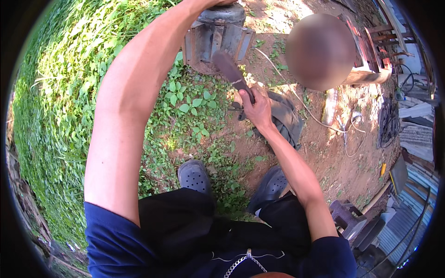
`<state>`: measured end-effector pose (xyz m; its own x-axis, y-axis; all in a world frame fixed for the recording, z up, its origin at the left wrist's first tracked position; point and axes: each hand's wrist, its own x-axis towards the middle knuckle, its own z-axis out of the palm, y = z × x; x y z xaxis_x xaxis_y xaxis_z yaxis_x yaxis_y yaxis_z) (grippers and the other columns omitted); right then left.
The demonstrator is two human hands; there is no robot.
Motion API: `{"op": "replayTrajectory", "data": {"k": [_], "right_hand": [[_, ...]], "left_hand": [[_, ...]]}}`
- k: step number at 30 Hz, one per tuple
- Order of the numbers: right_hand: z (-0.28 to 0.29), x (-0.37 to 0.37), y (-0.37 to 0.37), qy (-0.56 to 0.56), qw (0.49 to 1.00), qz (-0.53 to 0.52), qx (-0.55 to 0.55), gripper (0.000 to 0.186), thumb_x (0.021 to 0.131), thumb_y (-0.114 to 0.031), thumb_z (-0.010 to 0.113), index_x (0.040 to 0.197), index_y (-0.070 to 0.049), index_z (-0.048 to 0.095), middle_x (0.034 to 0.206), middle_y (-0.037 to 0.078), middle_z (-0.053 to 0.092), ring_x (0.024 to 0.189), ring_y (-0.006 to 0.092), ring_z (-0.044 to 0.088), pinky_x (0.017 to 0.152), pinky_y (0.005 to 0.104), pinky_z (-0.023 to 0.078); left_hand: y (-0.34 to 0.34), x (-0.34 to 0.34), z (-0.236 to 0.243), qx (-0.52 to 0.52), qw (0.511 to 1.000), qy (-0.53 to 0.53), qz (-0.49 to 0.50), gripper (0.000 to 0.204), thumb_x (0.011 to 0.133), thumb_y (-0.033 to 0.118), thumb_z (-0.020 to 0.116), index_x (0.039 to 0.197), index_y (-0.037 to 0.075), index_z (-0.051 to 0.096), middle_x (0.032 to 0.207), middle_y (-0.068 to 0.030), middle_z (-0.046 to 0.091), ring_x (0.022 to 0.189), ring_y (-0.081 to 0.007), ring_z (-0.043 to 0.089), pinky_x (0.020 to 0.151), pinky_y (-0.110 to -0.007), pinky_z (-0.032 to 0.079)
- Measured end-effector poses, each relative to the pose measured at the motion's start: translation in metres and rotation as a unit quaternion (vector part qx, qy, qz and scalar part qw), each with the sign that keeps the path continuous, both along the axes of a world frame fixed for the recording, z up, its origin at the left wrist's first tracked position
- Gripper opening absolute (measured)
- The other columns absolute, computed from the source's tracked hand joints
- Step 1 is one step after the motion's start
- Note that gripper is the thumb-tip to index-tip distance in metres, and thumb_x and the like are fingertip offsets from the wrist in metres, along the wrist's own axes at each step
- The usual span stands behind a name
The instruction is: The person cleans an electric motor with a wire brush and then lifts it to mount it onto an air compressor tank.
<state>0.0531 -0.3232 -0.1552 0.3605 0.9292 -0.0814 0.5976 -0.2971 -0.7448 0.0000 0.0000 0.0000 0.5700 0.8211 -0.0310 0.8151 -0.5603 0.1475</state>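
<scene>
My left arm reaches forward over a grey, worn metal machine housing [218,39] with ribbed sides and a round top. My left hand [224,2] rests by that round top at the picture's upper edge, and its fingers are mostly cut off. My right hand [258,110] is closed around the black grip of a dark brown bar-like tool [231,70] with a rounded end. The tool tilts up and leftward, its end overlapping the housing's lower part in view; whether they touch I cannot tell. Dark grey cloth [285,118] lies on the ground beyond my right hand.
A pale cable [303,105] curves across the dirt to the right. A blurred round patch [320,51] covers part of a reddish object [371,55]. Corrugated sheets [401,231] and a plastic stool-like piece [345,217] lie at the right. Low green plants [69,120] spread left.
</scene>
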Motion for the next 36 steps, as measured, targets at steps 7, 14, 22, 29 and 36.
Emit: {"op": "replayTrajectory", "data": {"k": [7, 14, 22, 29, 36], "right_hand": [[-0.015, -0.040, -0.033, 0.037, 0.989, -0.116, -0.085, 0.049, 0.095, -0.048, 0.052, 0.082, -0.001, 0.062, 0.057, 0.019, 0.058, 0.053, 0.0367, 0.061, 0.055, 0.0440, 0.048], [0.014, -0.010, 0.010, -0.073, 0.996, -0.046, -0.004, 0.051, 0.093, -0.051, 0.054, 0.081, -0.002, 0.063, 0.056, 0.020, 0.059, 0.055, 0.0401, 0.062, 0.055, 0.0468, 0.049], [0.037, -0.008, -0.017, -0.199, 0.962, 0.153, -0.110, 0.060, 0.089, -0.063, 0.052, 0.081, -0.005, 0.065, 0.058, 0.016, 0.062, 0.056, 0.0344, 0.065, 0.056, 0.0456, 0.051], [0.035, 0.043, 0.053, -0.376, 0.857, 0.254, -0.243, 0.059, 0.090, -0.066, 0.046, 0.091, -0.012, 0.069, 0.068, 0.006, 0.067, 0.053, 0.0251, 0.064, 0.054, 0.0420, 0.054], [0.079, 0.129, -0.026, -0.385, 0.881, 0.201, -0.187, 0.061, 0.088, -0.068, 0.049, 0.087, -0.009, 0.067, 0.057, 0.013, 0.064, 0.054, 0.0308, 0.067, 0.053, 0.0429, 0.054]], "left_hand": [[0.007, -0.003, -0.008, 0.027, 0.999, -0.044, 0.003, 0.056, 0.082, 0.053, 0.056, 0.093, 0.001, 0.073, 0.097, -0.0230, 0.070, 0.095, -0.0364, 0.068, 0.083, -0.044, 0.053], [0.013, -0.007, -0.019, 0.010, 0.996, -0.090, 0.015, 0.057, 0.079, 0.053, 0.055, 0.096, 0.002, 0.072, 0.096, -0.0249, 0.069, 0.095, -0.0386, 0.067, 0.083, -0.046, 0.053], [0.012, -0.021, -0.023, -0.021, 0.990, -0.141, -0.014, 0.059, 0.080, 0.059, 0.055, 0.107, 0.008, 0.069, 0.098, -0.0225, 0.069, 0.095, -0.0379, 0.066, 0.082, -0.047, 0.053], [0.017, -0.029, -0.028, -0.038, 0.984, -0.169, -0.034, 0.057, 0.079, 0.057, 0.059, 0.112, 0.011, 0.067, 0.099, -0.0215, 0.069, 0.095, -0.0371, 0.066, 0.083, -0.045, 0.052], [0.007, -0.042, -0.013, -0.080, 0.978, -0.194, -0.017, 0.052, 0.079, 0.053, 0.058, 0.105, 0.009, 0.070, 0.099, -0.0220, 0.069, 0.096, -0.0373, 0.066, 0.084, -0.045, 0.052]]}}
